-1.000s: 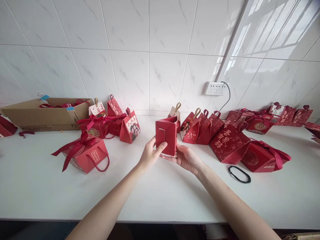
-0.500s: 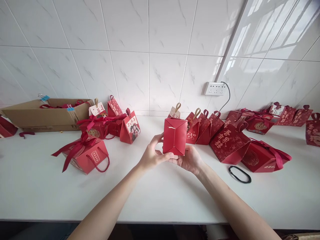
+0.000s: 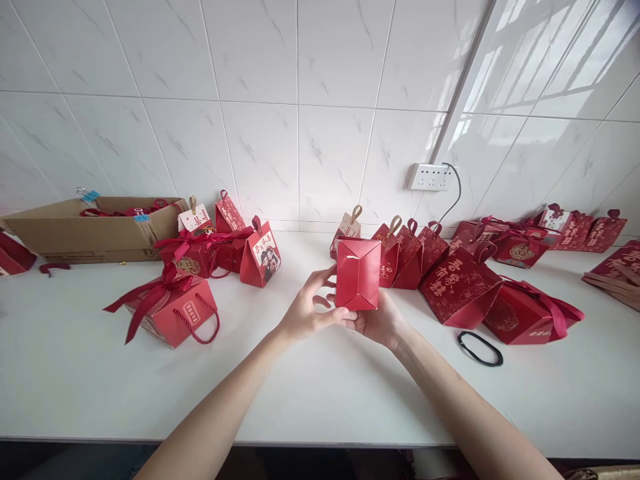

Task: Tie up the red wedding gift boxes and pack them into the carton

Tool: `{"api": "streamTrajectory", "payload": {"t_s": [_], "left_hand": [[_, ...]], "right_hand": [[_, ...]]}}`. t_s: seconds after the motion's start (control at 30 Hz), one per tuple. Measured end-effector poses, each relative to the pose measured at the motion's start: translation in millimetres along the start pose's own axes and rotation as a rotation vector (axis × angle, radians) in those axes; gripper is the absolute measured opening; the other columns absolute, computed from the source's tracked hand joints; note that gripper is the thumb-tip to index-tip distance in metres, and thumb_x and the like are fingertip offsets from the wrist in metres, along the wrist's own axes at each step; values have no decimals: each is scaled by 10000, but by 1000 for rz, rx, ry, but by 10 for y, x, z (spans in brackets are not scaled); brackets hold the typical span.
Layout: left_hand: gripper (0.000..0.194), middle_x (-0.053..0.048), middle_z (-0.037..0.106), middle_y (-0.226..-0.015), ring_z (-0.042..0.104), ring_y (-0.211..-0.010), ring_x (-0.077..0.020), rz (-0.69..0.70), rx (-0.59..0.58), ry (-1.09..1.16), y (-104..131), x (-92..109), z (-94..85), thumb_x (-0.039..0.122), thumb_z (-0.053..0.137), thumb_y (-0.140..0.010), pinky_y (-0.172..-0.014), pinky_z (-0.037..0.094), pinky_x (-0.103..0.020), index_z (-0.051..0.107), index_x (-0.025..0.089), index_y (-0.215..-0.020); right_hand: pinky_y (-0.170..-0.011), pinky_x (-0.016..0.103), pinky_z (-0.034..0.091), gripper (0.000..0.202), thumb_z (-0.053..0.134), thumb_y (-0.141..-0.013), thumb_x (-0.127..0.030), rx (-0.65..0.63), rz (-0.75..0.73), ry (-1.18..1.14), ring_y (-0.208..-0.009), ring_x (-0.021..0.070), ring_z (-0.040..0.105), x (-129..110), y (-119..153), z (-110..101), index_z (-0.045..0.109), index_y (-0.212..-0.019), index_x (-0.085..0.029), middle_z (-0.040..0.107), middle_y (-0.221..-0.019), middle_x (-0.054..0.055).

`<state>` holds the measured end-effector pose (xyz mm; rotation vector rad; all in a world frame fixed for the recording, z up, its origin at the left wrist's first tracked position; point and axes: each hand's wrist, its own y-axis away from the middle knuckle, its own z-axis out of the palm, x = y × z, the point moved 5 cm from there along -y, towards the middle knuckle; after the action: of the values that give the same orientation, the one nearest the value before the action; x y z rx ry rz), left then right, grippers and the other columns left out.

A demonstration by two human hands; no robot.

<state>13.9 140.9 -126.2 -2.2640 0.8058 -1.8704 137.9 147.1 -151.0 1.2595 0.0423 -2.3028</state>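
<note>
A red paper box (image 3: 358, 275) is held up over the white table (image 3: 320, 400), a plain face with folded seams and a small pale torn mark turned toward me. My left hand (image 3: 311, 310) grips its left side and lower edge, thumb at the bottom corner. Behind and beneath it, my right hand (image 3: 377, 323) supports the box, its fingers partly hidden. Just behind stand a beige box (image 3: 349, 225) with a gold loop and several red loop-topped boxes (image 3: 409, 257).
Left are a cardboard carton (image 3: 95, 233), a ribboned red box (image 3: 177, 310) and a picture box (image 3: 261, 255). Right are a large red box (image 3: 457, 287), a ribboned box (image 3: 525, 313) and a black band (image 3: 480, 349). Another person's hand (image 3: 617, 290) touches a box at the far right.
The held red box has shifted slightly right, uncovering more of the beige box. At the far right edge, another person's hand has appeared and the red box there is now tilted.
</note>
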Motion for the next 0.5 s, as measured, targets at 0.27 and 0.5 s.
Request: {"api": "streamTrajectory", "payload": {"t_s": [0.27,0.5], "left_hand": [[607,-51,457,-1290,478,-1161,-243,17,8,13,4,-20,-6,305,664,-712,-769,501,-276,444,314,-1278],[565,-70,460,-1296,458,-1174,-254,16,6,36,6,-19,-8,319,636,-736,-795,493,-301,448,284,-1267]], "right_hand": [[-758,332,564,346,379,-896,-304,-39,9,-9,-789,204,707,8,-7,-16,622,-1058,-117,723,-893,113],[-782,358,558,364,391,-885,-312,19,26,21,-887,242,691,10,1,-17,613,-1079,-98,707,-972,142]]}}
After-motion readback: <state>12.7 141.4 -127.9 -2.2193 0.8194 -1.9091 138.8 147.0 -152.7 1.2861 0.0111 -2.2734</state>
